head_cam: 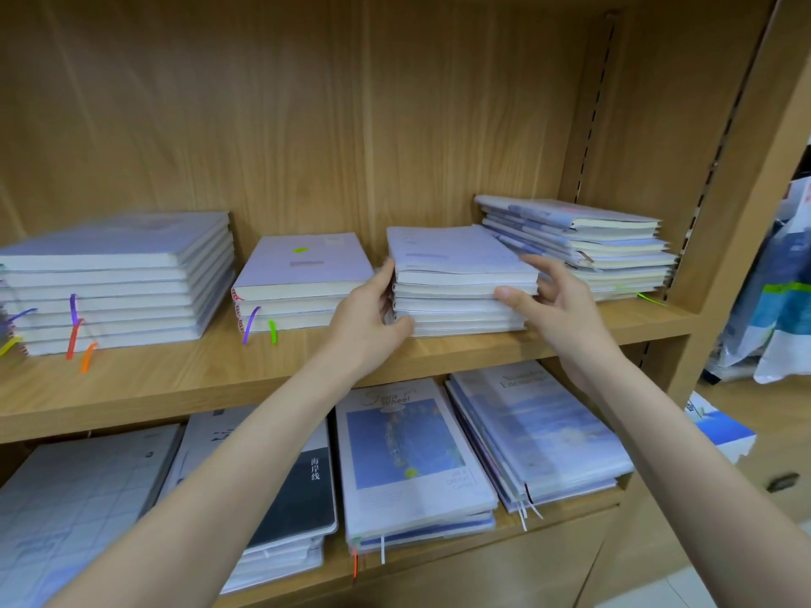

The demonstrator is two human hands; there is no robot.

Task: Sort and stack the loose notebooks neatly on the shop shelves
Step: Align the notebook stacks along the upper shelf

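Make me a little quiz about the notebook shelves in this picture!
1. True or false: both hands touch the same stack of notebooks.
2. How many stacks sit on the upper shelf?
3. Which stack has a green sticker on its top cover: A) far-left stack, B) second stack, C) far-right stack?

Key:
1. True: the left hand and the right hand hold its two sides.
2. Four.
3. B.

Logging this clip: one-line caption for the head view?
Left hand and right hand grip the third notebook stack on the upper shelf.
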